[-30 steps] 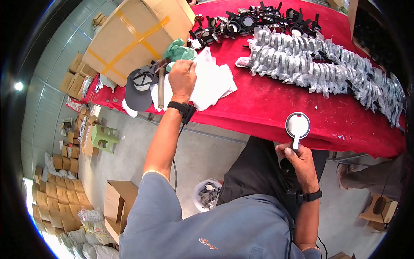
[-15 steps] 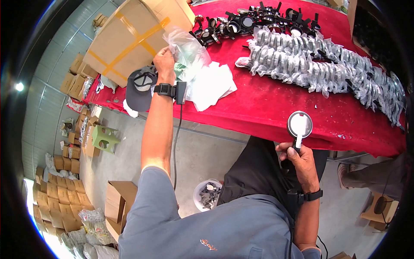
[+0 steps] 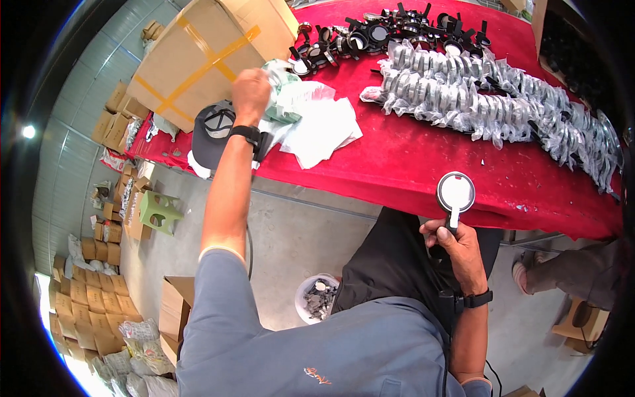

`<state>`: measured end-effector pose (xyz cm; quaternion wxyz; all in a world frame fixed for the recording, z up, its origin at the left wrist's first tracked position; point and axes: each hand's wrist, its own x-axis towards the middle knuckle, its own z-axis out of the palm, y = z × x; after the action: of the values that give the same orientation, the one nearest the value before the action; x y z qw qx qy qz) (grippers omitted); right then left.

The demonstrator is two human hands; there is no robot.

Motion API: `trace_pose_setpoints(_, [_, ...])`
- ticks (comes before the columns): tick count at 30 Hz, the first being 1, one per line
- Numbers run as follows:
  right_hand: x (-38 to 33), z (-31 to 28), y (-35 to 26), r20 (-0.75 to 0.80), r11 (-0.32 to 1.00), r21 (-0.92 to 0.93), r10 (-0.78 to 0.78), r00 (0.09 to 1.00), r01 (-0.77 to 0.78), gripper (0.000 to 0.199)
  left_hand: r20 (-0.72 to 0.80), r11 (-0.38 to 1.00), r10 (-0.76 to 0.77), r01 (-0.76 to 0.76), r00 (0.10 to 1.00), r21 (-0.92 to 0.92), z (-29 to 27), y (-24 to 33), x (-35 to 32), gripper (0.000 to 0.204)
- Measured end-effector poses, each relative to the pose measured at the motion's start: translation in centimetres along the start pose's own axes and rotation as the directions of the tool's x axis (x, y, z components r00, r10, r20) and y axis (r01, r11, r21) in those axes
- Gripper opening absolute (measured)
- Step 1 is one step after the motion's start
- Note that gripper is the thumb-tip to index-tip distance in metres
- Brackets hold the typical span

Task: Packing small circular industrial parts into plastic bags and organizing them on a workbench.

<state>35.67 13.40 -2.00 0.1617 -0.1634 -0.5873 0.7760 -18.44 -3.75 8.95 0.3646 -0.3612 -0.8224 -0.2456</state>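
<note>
My right hand (image 3: 456,248), above my lap at the table's front edge, grips a round-headed piece (image 3: 456,192) by its black handle. Its head points up, with a dark rim, a pale face and a white strip running to the handle. My left hand (image 3: 251,96) is over the left part of the table, fingers curled closed; what they hold, if anything, is hidden. Right beside it lie a crumpled clear and greenish plastic bag (image 3: 286,98) and flat white plastic sheets (image 3: 321,135). A grey cap (image 3: 213,142) sits just below that hand.
Plastic-wrapped round pieces (image 3: 456,99) stand in rows on the red tablecloth (image 3: 410,175). Unwrapped black-handled ones (image 3: 377,33) are heaped behind. A taped carton (image 3: 192,63) stands left. Below are a white bucket (image 3: 305,301) and green stool (image 3: 159,212). Another person's leg (image 3: 569,271) shows right.
My left hand has moved slightly up and left, turning over. The clear bag it held raised has dropped into a lower, crumpled shape. My right hand stays nearly still with the round-headed piece.
</note>
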Motion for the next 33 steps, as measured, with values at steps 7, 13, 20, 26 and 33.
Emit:
trace_pose_setpoints(7, [-0.1, 0.3, 0.0, 0.001, 1.0, 0.001, -0.007, 1.0, 0.007, 0.036, -0.313, 0.712, -0.623, 0.355, 0.717, -0.606, -1.6, -1.1, 2.2, 0.026])
trace_pose_setpoints(13, [0.4, 0.5, -0.2, -0.11, 0.981, 0.195, 0.0, 0.994, 0.021, 0.035, 0.54, 0.042, -0.09, 0.545, 0.837, -0.838, -5.3, 10.6, -2.3, 0.032])
trace_pose_setpoints(20, [4.4, 0.9, -4.9, -0.283, 0.985, 0.032, -0.153, 0.947, 0.169, 0.04, 0.581, 0.357, -0.002, 0.543, 0.814, -0.76, -5.0, 24.5, -12.5, 0.018])
trace_pose_setpoints(26, [4.9, 0.3, -4.7, -0.412, 0.974, -0.068, -0.227, 0.882, 0.218, 0.039, 0.214, 0.69, 0.283, -0.044, 0.935, -0.722, -5.5, 31.6, -17.5, 0.008])
trace_pose_setpoints(33, [2.8, -1.5, -2.4, -0.461, 0.981, -0.161, -0.172, 0.871, 0.109, 0.023, 0.331, 0.642, 0.332, 0.046, 0.883, -0.766, -5.4, 32.2, -19.3, 0.009])
